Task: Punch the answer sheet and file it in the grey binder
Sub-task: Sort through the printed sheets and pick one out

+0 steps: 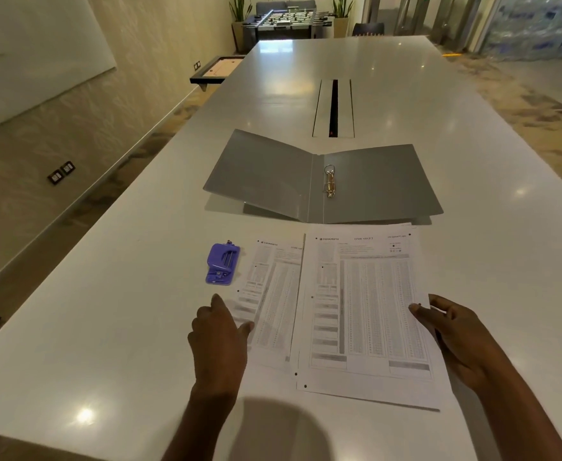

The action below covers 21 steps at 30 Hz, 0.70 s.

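A grey binder lies open on the white table, its metal rings shut at the spine. In front of it lie printed answer sheets: one sheet on the right, lifted slightly at its right edge, and another sheet partly under it on the left. My right hand pinches the right sheet's right edge between thumb and fingers. With fingers loosely curled, my left hand rests on the left sheet's lower left corner. A purple hole punch sits just left of the sheets, beyond my left hand.
A cable slot runs along the table's middle beyond the binder. The table's left edge drops to a carpeted floor beside a wall. A foosball table and plants stand at the room's far end.
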Available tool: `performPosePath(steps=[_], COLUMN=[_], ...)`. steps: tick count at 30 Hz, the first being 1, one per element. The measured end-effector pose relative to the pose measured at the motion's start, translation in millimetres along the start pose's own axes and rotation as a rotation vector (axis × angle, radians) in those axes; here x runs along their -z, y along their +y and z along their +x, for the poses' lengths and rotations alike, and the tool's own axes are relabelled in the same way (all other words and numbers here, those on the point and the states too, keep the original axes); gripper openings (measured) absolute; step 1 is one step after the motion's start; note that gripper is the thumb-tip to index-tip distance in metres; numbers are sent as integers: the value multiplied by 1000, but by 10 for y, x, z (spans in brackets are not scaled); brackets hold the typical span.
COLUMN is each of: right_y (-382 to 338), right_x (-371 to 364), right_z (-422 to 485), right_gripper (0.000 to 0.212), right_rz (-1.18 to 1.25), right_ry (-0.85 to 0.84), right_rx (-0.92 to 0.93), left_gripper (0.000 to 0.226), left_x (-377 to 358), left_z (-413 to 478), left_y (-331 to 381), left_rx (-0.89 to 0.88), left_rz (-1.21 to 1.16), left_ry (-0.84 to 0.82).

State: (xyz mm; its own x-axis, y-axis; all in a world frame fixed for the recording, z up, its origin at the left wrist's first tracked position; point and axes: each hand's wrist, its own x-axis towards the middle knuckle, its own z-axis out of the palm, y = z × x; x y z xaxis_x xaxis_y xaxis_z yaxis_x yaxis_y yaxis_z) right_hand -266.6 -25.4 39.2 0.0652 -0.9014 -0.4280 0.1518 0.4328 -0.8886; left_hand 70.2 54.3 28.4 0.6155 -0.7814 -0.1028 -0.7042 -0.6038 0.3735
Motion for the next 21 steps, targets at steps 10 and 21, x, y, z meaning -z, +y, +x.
performPosePath(steps=[10,21], right_y=[4,-6], right_x=[-22,95], right_z=[-13,-28], right_gripper=[18,17], right_rz=[-75,-53], right_ry=[-22,-3], right_rx=[16,22], left_gripper=[72,39], left_x=[74,37], left_z=[159,181], left_y=[-30,19], left_rx=[46,8], left_rz=[3,-364], left_ry=[-43,12])
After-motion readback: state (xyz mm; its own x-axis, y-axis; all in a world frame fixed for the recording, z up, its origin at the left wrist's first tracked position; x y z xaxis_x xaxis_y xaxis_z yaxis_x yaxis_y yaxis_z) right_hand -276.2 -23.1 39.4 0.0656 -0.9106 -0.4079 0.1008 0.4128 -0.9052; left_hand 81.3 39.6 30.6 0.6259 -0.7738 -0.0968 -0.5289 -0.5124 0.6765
